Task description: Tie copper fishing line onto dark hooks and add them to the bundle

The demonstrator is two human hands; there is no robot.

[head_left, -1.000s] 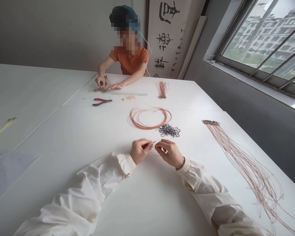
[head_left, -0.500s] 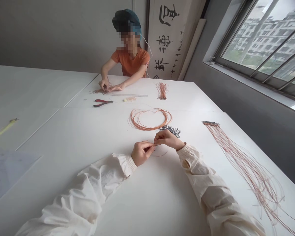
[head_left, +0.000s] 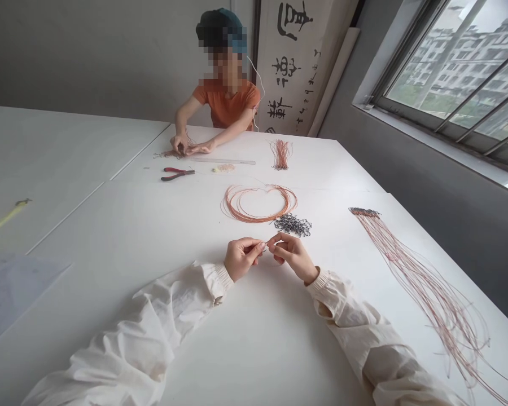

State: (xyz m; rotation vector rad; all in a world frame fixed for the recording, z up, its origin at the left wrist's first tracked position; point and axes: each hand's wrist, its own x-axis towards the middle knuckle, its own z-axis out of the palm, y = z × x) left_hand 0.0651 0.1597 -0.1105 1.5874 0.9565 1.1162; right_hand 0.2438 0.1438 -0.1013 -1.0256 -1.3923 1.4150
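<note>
Red-handled pliers (head_left: 178, 174) lie on the white table (head_left: 110, 316), well apart from the left hand (head_left: 242, 258). Its fingers (head_left: 254, 246) are closed, pinching a thin wire (head_left: 269, 245) that spans the small gap between both hands; its exact path is too fine to trace. Copper wire loops (head_left: 237, 204) lie beyond, then black wire hooks (head_left: 293, 225), just ahead of the right hand (head_left: 292, 258), whose fingers (head_left: 277, 241) are also closed on the wire. Long copper wire strands (head_left: 423, 287) fan out further right.
</note>
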